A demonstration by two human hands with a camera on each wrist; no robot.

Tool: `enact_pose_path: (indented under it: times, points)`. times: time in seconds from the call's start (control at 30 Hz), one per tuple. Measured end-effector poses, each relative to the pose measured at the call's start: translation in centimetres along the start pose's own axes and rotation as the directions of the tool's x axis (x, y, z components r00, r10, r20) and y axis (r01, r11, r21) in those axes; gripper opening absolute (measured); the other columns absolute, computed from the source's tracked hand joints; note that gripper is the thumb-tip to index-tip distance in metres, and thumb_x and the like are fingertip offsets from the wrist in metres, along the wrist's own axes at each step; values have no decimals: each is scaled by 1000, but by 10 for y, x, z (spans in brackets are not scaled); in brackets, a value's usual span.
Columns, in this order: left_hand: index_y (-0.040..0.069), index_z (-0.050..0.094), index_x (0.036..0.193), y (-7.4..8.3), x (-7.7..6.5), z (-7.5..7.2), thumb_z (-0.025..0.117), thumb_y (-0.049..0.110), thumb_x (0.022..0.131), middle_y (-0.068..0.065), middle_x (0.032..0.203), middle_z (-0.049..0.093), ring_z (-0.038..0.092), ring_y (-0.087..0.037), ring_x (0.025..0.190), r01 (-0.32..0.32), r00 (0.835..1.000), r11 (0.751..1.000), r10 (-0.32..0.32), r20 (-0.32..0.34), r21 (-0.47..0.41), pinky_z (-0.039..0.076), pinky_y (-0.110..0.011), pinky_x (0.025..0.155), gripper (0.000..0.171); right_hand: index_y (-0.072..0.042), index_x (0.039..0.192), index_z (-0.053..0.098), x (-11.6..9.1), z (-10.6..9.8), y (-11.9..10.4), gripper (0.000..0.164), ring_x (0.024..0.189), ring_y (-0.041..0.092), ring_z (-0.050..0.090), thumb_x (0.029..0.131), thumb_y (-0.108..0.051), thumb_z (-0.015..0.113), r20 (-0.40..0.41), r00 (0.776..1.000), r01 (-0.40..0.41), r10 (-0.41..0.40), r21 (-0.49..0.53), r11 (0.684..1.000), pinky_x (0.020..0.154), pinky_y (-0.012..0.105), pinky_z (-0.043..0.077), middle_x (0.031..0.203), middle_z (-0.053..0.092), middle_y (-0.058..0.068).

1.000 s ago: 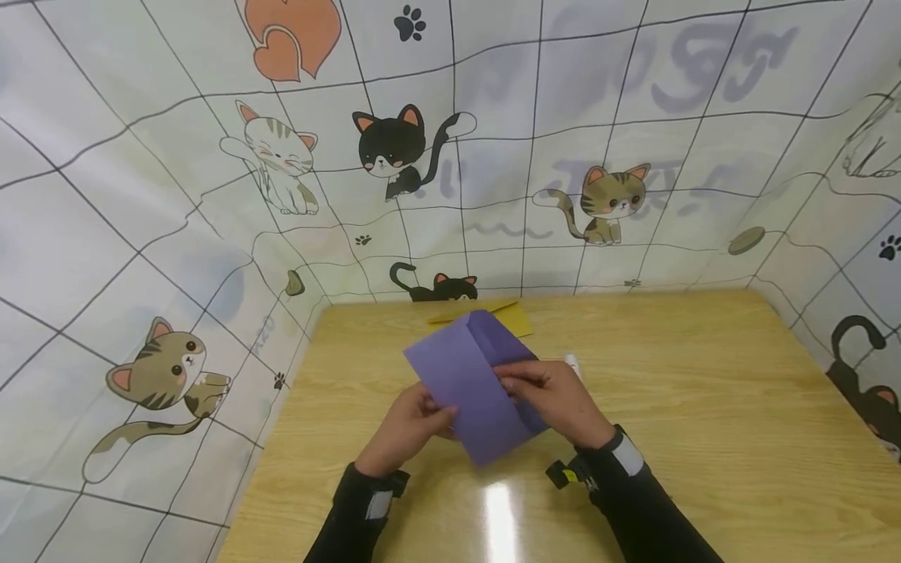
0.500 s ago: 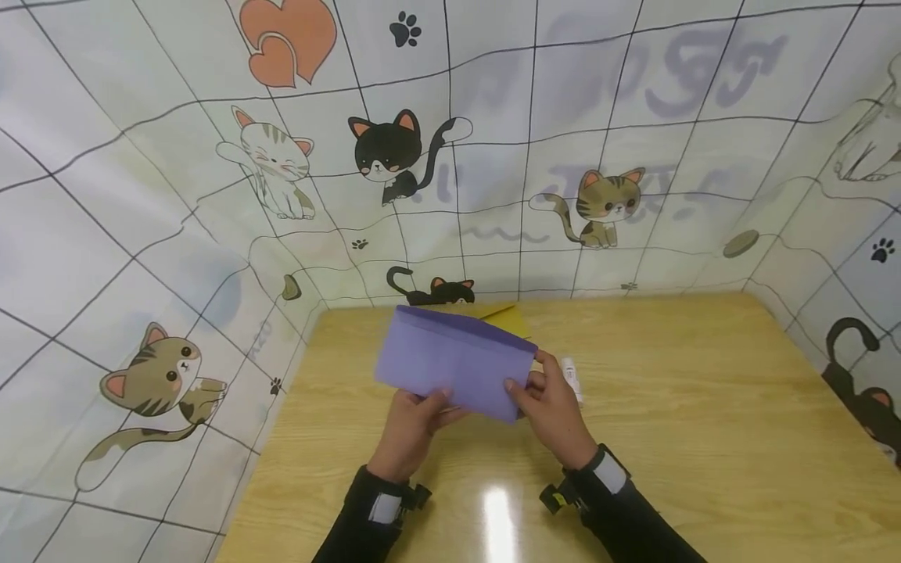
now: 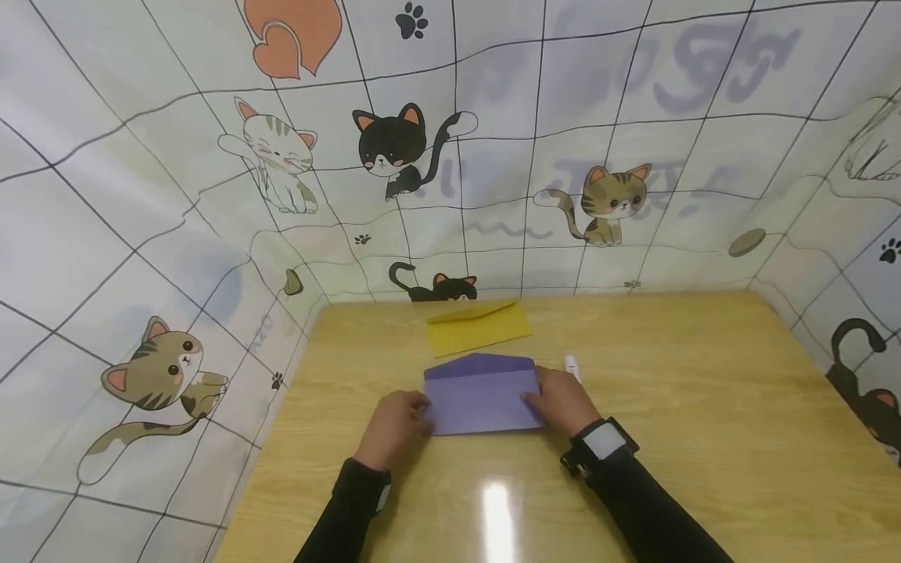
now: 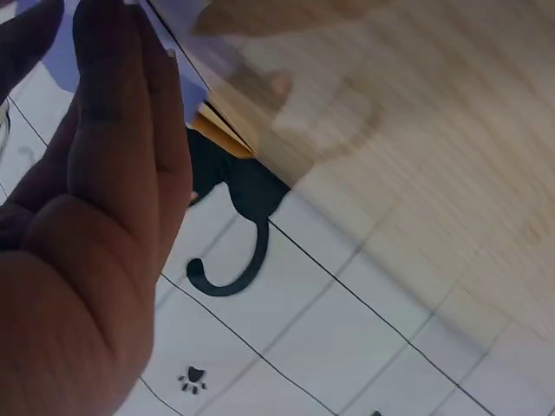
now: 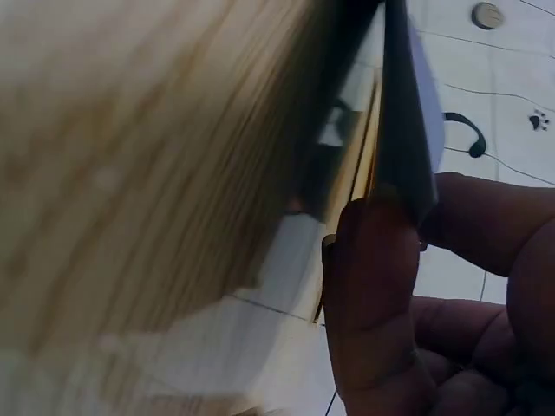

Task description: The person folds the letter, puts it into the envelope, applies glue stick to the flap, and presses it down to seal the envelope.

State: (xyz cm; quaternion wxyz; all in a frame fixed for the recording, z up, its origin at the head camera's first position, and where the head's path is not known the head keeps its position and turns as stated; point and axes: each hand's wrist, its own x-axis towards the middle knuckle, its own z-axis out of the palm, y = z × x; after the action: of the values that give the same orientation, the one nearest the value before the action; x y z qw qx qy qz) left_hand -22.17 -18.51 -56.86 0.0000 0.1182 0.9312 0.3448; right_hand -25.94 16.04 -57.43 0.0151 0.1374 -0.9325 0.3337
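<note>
A purple envelope (image 3: 486, 403) with its pointed flap raised at the back is held low over the wooden table, close to level. My right hand (image 3: 563, 403) pinches its right edge; in the right wrist view, thumb and finger meet on the envelope's edge (image 5: 403, 130). At the left edge is my left hand (image 3: 396, 430), its fingertips touching or very near the paper. In the left wrist view, its fingers (image 4: 113, 130) are fairly straight and the thumb stands apart, with the envelope (image 4: 59, 65) beyond them. The contact there is partly hidden.
A yellow envelope (image 3: 482, 328) with its flap up lies behind the purple one. A white glue-stick-like tube (image 3: 572, 366) lies beyond my right hand, partly hidden by it. Cloth walls printed with cats (image 3: 390, 148) enclose the wooden table (image 3: 704, 407) at the back and sides.
The purple envelope has turned from tilted to nearly straight and come down toward the table, uncovering the yellow one. My left hand has shifted from the bottom edge to the left edge.
</note>
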Motion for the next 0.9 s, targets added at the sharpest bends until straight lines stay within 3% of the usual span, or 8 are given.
enact_pose_path:
  times: [0.13, 0.23, 0.3, 0.4, 0.5, 0.63, 0.83, 0.9]
  points:
    - [4, 86, 109, 20, -8, 20, 94, 11, 84, -21, 119, 81, 76, -37, 106, -170, 985, 955, 174, 5, 245, 66, -51, 92, 27, 5, 107, 79, 15, 29, 37, 31, 71, 22, 67, 94, -23, 85, -17, 1000, 12, -14, -94, 995, 62, 38, 53, 82, 77, 11]
    - [11, 86, 111, 29, -10, 38, 93, 16, 89, -19, 130, 81, 78, -39, 115, -291, 950, 880, 312, 3, 375, 68, -53, 96, 24, 6, 106, 80, 16, 30, 41, 35, 75, 26, 69, 93, -25, 88, -44, 999, 16, -24, -168, 986, 65, 41, 55, 83, 77, 12]
    - [13, 84, 109, 36, -9, 44, 94, 17, 90, -15, 127, 83, 80, -35, 111, -328, 932, 842, 362, 4, 429, 69, -50, 93, 21, 7, 112, 80, 10, 12, 25, 36, 80, 31, 72, 95, -24, 87, -56, 998, -7, -3, -180, 984, 68, 45, 59, 90, 79, 17]
    - [15, 84, 106, 40, -2, 46, 91, 15, 93, -7, 119, 86, 80, -27, 102, -305, 932, 809, 362, -16, 502, 69, -43, 87, 14, 7, 123, 79, 1, -21, 1, 41, 84, 37, 77, 97, -25, 86, -127, 990, -93, 67, -208, 974, 66, 50, 63, 104, 81, 26]
    - [13, 85, 105, 52, 7, 37, 90, 13, 95, -6, 118, 86, 81, -28, 101, -250, 954, 813, 300, -10, 526, 70, -42, 86, 12, 8, 131, 74, -5, -53, -12, 54, 78, 37, 76, 99, -33, 87, -159, 969, -225, 191, -230, 947, 58, 51, 61, 109, 80, 30]
    - [13, 85, 106, 44, 16, 34, 88, 13, 97, -9, 124, 86, 83, -31, 104, -218, 966, 839, 258, -13, 499, 70, -46, 88, 9, 12, 148, 62, -7, -57, 0, 72, 79, 34, 74, 100, -36, 86, -61, 950, -311, 305, -265, 913, 59, 49, 58, 109, 80, 31]
    - [16, 85, 120, 5, 28, 45, 83, 20, 102, -12, 133, 83, 80, -35, 117, -271, 937, 871, 337, -97, 410, 68, -52, 99, 19, 7, 173, 32, -13, -56, 13, 88, 72, 25, 62, 97, -12, 73, 108, 961, -245, 254, -93, 965, 63, 38, 50, 91, 75, 19]
    - [10, 83, 127, 20, 23, 40, 81, 20, 103, -17, 134, 82, 79, -38, 122, -289, 929, 899, 346, -128, 330, 66, -55, 105, 26, 2, 177, 24, -19, -62, 9, 92, 69, 21, 61, 99, -13, 72, 157, 963, -222, 217, 14, 975, 62, 35, 50, 90, 72, 15]
